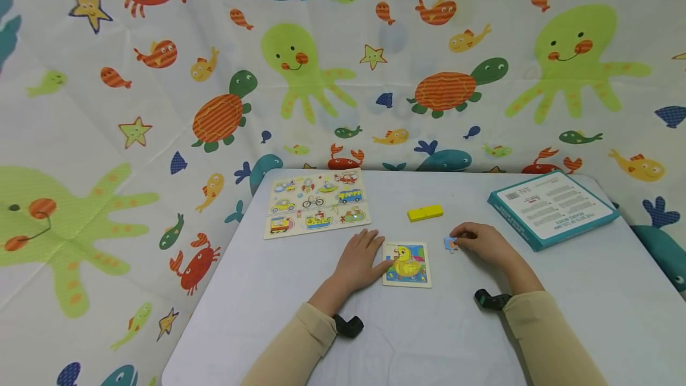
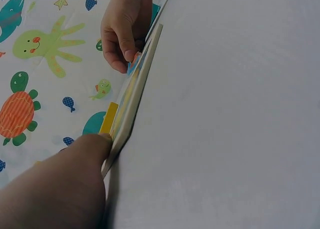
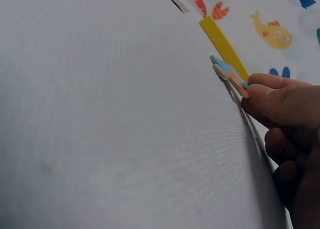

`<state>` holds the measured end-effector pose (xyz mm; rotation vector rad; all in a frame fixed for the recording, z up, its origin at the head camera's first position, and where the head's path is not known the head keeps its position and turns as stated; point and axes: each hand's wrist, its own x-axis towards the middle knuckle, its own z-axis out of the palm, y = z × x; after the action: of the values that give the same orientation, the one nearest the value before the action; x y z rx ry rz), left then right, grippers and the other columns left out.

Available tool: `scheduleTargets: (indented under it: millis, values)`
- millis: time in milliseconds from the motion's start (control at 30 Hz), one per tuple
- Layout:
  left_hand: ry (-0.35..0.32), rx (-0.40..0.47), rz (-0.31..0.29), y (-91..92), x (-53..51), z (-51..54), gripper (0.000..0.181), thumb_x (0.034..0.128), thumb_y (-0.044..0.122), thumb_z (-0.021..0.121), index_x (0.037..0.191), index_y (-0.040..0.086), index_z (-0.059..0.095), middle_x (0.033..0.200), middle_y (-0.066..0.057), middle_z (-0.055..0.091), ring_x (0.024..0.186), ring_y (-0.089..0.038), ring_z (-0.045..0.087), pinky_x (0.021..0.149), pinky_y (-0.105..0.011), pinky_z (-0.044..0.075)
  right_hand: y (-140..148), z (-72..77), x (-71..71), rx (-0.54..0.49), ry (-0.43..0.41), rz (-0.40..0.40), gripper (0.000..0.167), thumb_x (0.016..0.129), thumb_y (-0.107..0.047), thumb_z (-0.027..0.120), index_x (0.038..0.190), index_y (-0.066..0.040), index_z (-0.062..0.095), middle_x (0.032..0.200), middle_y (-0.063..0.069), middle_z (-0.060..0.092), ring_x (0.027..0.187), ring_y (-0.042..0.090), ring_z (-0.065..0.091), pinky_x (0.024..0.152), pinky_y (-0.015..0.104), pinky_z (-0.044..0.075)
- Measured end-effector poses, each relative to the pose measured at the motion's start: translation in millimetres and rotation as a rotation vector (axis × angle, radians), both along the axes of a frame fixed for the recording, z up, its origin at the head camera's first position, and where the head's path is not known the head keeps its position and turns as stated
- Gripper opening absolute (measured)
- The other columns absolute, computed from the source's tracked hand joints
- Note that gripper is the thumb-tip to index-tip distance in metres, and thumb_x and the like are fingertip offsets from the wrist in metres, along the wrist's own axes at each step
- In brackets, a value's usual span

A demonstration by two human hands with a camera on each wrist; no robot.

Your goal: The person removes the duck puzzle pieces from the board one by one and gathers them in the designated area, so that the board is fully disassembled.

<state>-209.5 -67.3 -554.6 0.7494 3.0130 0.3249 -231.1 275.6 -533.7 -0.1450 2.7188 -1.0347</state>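
A square duck puzzle [image 1: 409, 268] lies flat on the white table. My left hand [image 1: 361, 259] rests at its left side with fingers spread, the thumb over the puzzle's left edge; in the left wrist view the left hand [image 2: 65, 174] touches the edge of the board [image 2: 131, 109]. To the right of the puzzle, my right hand [image 1: 485, 246] pinches a small blue and orange puzzle piece [image 1: 451, 244] between thumb and finger. The right wrist view shows the right hand [image 3: 290, 109] gripping that piece [image 3: 229, 75] by one end.
A yellow block [image 1: 426, 213] lies behind the duck puzzle. A vehicle picture board [image 1: 318, 204] is at the back left, and a teal and white box [image 1: 554, 210] at the back right. A sea-animal cloth [image 1: 321, 76] hangs behind the table.
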Motion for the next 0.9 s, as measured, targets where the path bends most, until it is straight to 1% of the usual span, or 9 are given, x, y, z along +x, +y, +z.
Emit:
scheduleTargets:
  millis: [133,233,333,433,633,800,900]
  values:
    - [-0.002,0.001,-0.001,-0.5,0.2,0.0,0.07,0.097,0.064,0.042,0.151,0.019,0.041,0.159,-0.004,0.034,0.152,-0.027,0.023,0.125,-0.041,0.017,0.6,0.2,-0.3,0.003,0.003,0.007,0.019,0.098,-0.026,0.063,0.114,-0.018,0.069,0.108,0.006,0.064,0.099,0.025,0.052,0.082,0.034,0.047]
    - [-0.004,-0.002,-0.006,-0.8,0.1,0.2,0.071,0.0968,0.065,0.04,0.151,0.019,0.041,0.16,-0.003,0.034,0.152,-0.026,0.023,0.125,-0.041,0.017,0.8,0.5,-0.2,0.004,0.001,0.008,0.02,0.098,-0.027,0.062,0.114,-0.019,0.069,0.111,0.007,0.064,0.1,0.025,0.052,0.084,0.035,0.047]
    - [-0.008,0.004,-0.021,-1.3,0.4,0.5,0.073,0.0961,0.068,0.039,0.152,0.021,0.04,0.16,-0.002,0.034,0.152,-0.026,0.022,0.125,-0.042,0.017,1.3,0.9,-0.1,0.001,0.003,0.007,0.02,0.098,-0.027,0.062,0.115,-0.018,0.069,0.117,0.009,0.064,0.102,0.026,0.052,0.085,0.036,0.047]
    - [-0.01,0.006,-0.046,-1.9,0.8,0.6,0.075,0.095,0.07,0.038,0.153,0.023,0.038,0.161,0.001,0.032,0.153,-0.025,0.021,0.125,-0.045,0.016,1.4,1.7,0.3,0.003,0.011,0.001,0.021,0.098,-0.029,0.062,0.115,-0.018,0.069,0.117,0.009,0.064,0.1,0.025,0.052,0.082,0.034,0.048]
    - [0.001,-0.03,-0.08,-2.4,1.9,-0.1,0.078,0.0942,0.071,0.038,0.155,0.023,0.034,0.162,0.003,0.03,0.153,-0.025,0.017,0.125,-0.048,0.014,-2.2,7.4,2.5,0.012,0.031,-0.006,0.026,0.097,-0.032,0.063,0.117,-0.016,0.067,0.106,0.008,0.062,0.091,0.023,0.052,0.071,0.03,0.045]
    - [0.001,-0.034,-0.083,-2.8,1.7,-1.0,0.077,0.0947,0.07,0.04,0.155,0.023,0.033,0.162,0.002,0.029,0.154,-0.025,0.017,0.125,-0.048,0.013,-12.5,15.6,2.7,0.015,0.063,0.008,0.026,0.096,-0.033,0.064,0.116,-0.016,0.068,0.104,0.007,0.062,0.089,0.023,0.052,0.069,0.03,0.045]
    - [0.004,-0.03,-0.084,-3.0,1.6,-0.9,0.076,0.0946,0.069,0.041,0.155,0.023,0.033,0.162,0.002,0.029,0.153,-0.025,0.017,0.125,-0.048,0.014,-21.2,18.2,1.2,-0.001,0.058,0.024,0.027,0.096,-0.034,0.064,0.116,-0.017,0.068,0.103,0.007,0.062,0.087,0.022,0.054,0.069,0.029,0.046]
